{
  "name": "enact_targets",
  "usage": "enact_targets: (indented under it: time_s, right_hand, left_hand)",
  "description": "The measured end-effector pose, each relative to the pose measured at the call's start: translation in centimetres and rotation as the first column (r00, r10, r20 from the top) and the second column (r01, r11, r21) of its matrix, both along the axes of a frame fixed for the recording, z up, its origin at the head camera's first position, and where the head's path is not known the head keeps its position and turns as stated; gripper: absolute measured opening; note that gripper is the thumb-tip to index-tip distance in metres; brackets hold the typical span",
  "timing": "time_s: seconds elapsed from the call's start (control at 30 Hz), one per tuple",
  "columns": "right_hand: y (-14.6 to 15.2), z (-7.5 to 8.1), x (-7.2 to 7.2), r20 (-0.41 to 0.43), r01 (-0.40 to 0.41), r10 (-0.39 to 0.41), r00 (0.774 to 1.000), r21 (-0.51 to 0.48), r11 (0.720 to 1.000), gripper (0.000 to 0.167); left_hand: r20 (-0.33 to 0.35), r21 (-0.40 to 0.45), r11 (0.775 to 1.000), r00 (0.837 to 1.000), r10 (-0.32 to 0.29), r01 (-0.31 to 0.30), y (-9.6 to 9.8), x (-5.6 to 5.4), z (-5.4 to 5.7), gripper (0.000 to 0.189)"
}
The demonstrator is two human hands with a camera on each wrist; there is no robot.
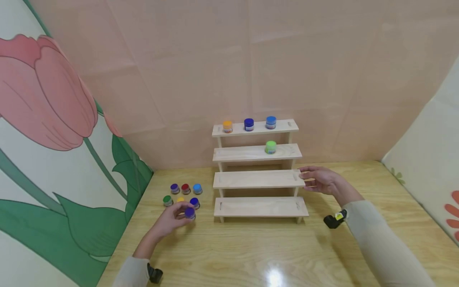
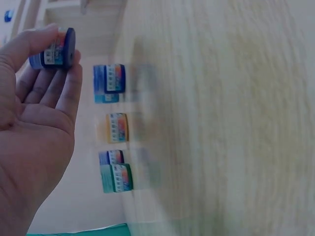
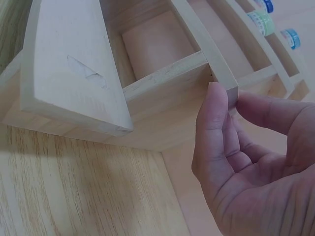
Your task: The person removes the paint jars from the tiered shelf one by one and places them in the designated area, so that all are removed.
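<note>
My left hand (image 1: 171, 220) pinches a small paint jar with a dark blue-purple lid (image 1: 190, 213), raised off the table; the left wrist view shows thumb and fingers around the jar (image 2: 55, 50). Just beyond it stand jars with dark blue (image 1: 195, 202), yellow (image 1: 181, 200), green (image 1: 167, 200), purple (image 1: 174, 188), red (image 1: 185, 188) and light blue (image 1: 197, 188) lids. My right hand (image 1: 322, 181) pinches the right end of a shelf board, second from the bottom, on a stepped wooden rack (image 1: 259, 206). Thumb and fingertip meet that board's corner (image 3: 230, 91) in the right wrist view.
On the rack's top shelf stand orange (image 1: 227, 126), dark blue (image 1: 249, 124) and blue (image 1: 271, 122) jars. A light green jar (image 1: 270, 147) sits on the shelf below. Behind the wooden table (image 1: 251, 247) hangs a pinkish backdrop (image 1: 201, 79); a tulip-printed panel (image 1: 53, 103) borders the left.
</note>
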State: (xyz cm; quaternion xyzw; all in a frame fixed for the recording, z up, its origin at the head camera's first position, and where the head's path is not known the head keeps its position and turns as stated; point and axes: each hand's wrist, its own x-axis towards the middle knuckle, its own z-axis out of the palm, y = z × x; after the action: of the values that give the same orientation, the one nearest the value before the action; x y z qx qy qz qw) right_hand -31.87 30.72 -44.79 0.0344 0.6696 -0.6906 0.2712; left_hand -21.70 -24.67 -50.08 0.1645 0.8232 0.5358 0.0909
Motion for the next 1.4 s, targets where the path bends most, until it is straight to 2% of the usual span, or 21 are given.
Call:
enact_targets:
  time_s: [0.23,0.57,0.77,1.07,1.4]
  right_hand:
    - [0.0,-0.1,0.0,-0.005,-0.003,0.003,1.0,-0.016,1.0,0.033]
    - [0.1,-0.3,0.1,-0.009,0.001,-0.002,1.0,-0.033,0.999,0.024]
    - [0.1,-0.2,0.3,-0.009,0.003,-0.004,1.0,-0.034,0.999,0.025]
    - [-0.1,-0.2,0.3,-0.014,0.013,-0.014,1.0,-0.047,0.999,0.022]
    - [-0.1,-0.3,0.4,-0.018,0.007,-0.007,1.0,-0.032,0.999,0.028]
  left_hand:
    - [0.021,0.003,1.0,1.0,0.004,-0.004,-0.4,-0.2,-0.9,0.041]
    - [0.061,-0.124,0.989,0.994,0.088,-0.08,-0.4,-0.3,-1.9,0.039]
    - [0.07,-0.157,0.983,0.992,0.104,-0.092,-0.4,-0.3,-2.3,0.041]
    - [0.075,-0.204,0.971,0.987,0.139,-0.121,-0.1,-0.2,-2.3,0.041]
    - [0.085,-0.237,0.967,0.989,0.118,-0.095,-0.1,-0.2,-2.0,0.044]
